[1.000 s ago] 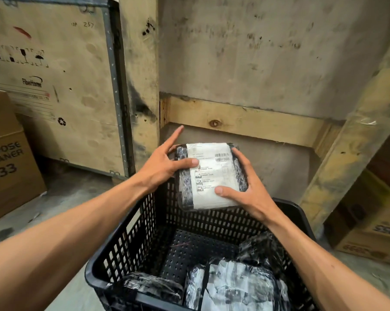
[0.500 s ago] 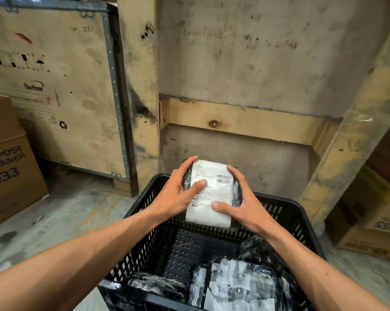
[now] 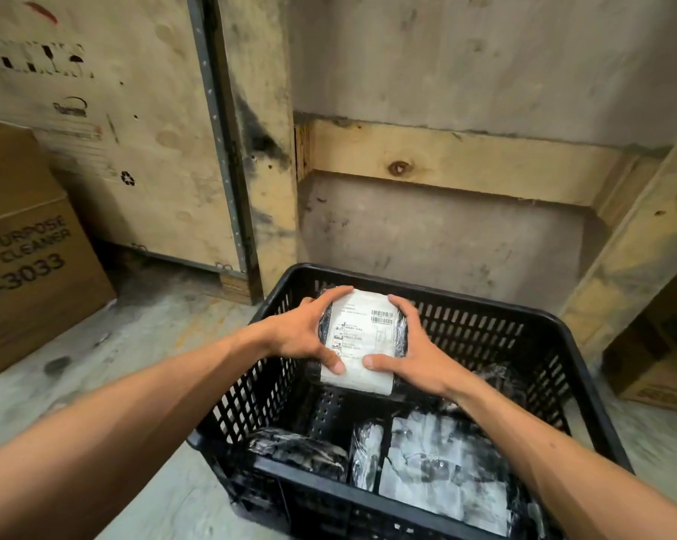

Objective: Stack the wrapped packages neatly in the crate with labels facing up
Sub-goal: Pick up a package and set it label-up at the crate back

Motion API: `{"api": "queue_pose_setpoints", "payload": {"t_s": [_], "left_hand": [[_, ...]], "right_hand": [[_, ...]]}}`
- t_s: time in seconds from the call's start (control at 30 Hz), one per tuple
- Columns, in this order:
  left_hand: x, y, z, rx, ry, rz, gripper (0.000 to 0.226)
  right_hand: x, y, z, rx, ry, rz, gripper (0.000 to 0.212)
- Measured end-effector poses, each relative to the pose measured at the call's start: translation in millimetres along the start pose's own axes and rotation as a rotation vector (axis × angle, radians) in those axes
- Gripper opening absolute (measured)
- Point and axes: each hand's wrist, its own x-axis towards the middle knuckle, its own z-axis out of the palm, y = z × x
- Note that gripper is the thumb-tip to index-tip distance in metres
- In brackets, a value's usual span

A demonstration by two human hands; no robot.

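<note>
Two hands, left (image 3: 303, 333) and right (image 3: 410, 354), clasp the package (image 3: 362, 341) by its sides, keeping the label between them facing up above the crate (image 3: 438, 292).

A brown cardboard carton (image 3: 29, 243) at far left carries black lettering reading "-PURPOSE", "CLEANER" and "-3033", cut off by the frame edge. The plywood shipping crate (image 3: 107, 122) behind it shows stencilled handling symbols, a recycling mark and a blurred brand logo. A white shipping label (image 3: 362, 337) on the wrapped package (image 3: 400, 333) bears a barcode; its print is too small to read.
</note>
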Motion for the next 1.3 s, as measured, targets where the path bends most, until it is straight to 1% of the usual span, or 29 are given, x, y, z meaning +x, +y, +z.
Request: {"api": "queue_pose_setpoints", "payload": {"t_s": [0.13, 0.2, 0.3, 0.37, 0.5, 0.63, 0.87, 0.93, 1.03, 1.13, 1.23, 1.3], "left_hand": [[5, -23, 12, -0.008, -0.019, -0.163, 0.142], [13, -32, 19, 0.039, -0.057, -0.252, 0.144], [26, -42, 30, 0.091, -0.116, -0.366, 0.146], [34, -52, 40, 0.102, -0.159, -0.403, 0.146], [47, -72, 52, 0.088, -0.220, -0.422, 0.143], [59, -82, 60, 0.150, -0.208, -0.431, 0.141], [69, -85, 53, 0.163, -0.214, -0.454, 0.142], [70, -83, 49, 0.188, -0.230, -0.463, 0.141], [71, -80, 50, 0.243, -0.264, -0.475, 0.140], [73, -78, 56, 0.289, -0.267, -0.492, 0.139], [74, -81, 58, 0.305, -0.298, -0.506, 0.141], [74, -83, 58, 0.299, -0.295, -0.502, 0.141]], "right_hand": [[24, 4, 19, -0.197, -0.076, 0.113, 0.118], [34, 11, 30, -0.261, -0.115, 0.145, 0.118], [45, 25, 46, -0.292, -0.148, 0.222, 0.117], [53, 36, 57, -0.303, -0.168, 0.299, 0.118], [62, 50, 70, -0.317, -0.198, 0.362, 0.117], [66, 58, 78, -0.327, -0.144, 0.337, 0.114], [65, 54, 81, -0.340, -0.135, 0.380, 0.112], [65, 51, 78, -0.358, -0.151, 0.406, 0.112], [66, 44, 79, -0.422, -0.219, 0.441, 0.111], [69, 37, 87, -0.483, -0.265, 0.461, 0.111], [72, 35, 95, -0.502, -0.257, 0.517, 0.111], [71, 38, 100, -0.469, -0.211, 0.520, 0.111]]}}
